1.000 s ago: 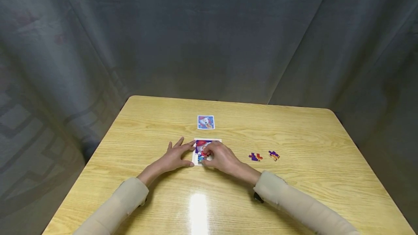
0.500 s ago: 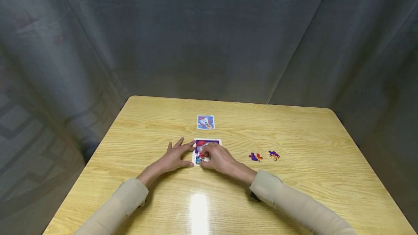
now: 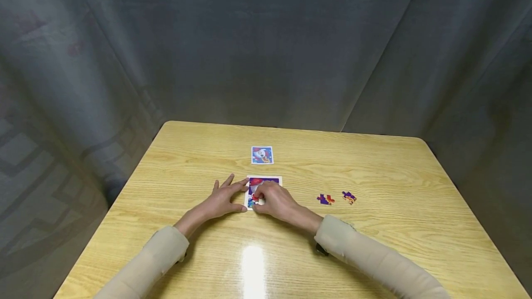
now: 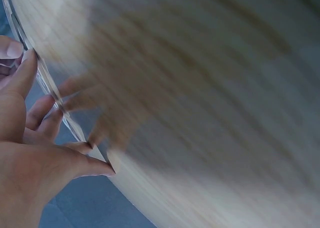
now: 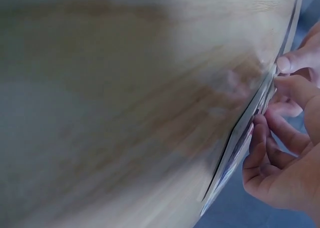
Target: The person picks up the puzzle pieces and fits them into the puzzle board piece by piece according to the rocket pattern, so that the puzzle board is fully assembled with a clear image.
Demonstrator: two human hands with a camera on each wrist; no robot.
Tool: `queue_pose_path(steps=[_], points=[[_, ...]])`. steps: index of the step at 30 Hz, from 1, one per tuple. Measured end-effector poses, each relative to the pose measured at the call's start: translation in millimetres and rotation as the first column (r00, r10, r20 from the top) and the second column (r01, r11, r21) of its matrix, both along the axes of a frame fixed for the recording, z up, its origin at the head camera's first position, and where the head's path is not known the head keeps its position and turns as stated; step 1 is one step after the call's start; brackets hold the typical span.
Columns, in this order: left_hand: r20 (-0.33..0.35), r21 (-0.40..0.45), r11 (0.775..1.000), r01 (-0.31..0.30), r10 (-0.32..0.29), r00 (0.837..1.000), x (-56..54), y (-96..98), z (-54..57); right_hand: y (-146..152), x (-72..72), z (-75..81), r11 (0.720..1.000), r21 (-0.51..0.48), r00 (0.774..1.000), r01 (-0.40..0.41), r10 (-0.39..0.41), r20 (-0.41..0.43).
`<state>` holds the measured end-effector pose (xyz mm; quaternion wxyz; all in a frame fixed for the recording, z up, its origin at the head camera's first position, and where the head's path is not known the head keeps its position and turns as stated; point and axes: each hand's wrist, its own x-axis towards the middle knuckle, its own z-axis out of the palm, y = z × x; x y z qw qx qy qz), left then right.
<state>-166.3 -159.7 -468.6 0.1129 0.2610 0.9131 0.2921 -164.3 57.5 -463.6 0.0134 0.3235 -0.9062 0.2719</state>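
Note:
A small jigsaw puzzle in a white-bordered tray (image 3: 266,177) lies on the table, its red, white and purple picture partly covered. My left hand (image 3: 222,199) touches the tray's left border, with its thumb and fingers spread. Over the tray's lower part, my right hand (image 3: 277,201) has thumb and forefinger bent together at a bluish puzzle piece (image 3: 251,202) in the lower left corner. That piece is mostly hidden by the fingertips. Both wrist views show the tray edge-on; the left hand (image 4: 40,173) and right hand (image 5: 290,168) meet its edge there.
Two loose purple and orange puzzle pieces, a left one (image 3: 325,199) and a right one (image 3: 349,197), lie right of the tray. A square picture card (image 3: 262,155) lies beyond it. Grey curtains (image 3: 266,50) hang behind the wooden table (image 3: 208,262).
My right hand has shifted slightly left, bringing the puzzle piece from the tray's lower middle to its lower left corner. The left hand has stayed in place.

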Motion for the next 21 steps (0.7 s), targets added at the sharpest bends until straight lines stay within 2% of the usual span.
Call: queue_pose_path(steps=[12,21], points=[[0.018,0.003,1.000,-0.009,0.009,1.000,1.7,0.5,2.2,-2.1,0.5,-2.7,1.000,0.020,0.998,0.000,0.002,-0.064],[-0.008,0.006,1.000,-0.005,0.005,1.000,1.1,0.7,2.0,-1.1,0.6,-2.2,1.000,0.022,0.999,0.000,0.001,-0.048]])
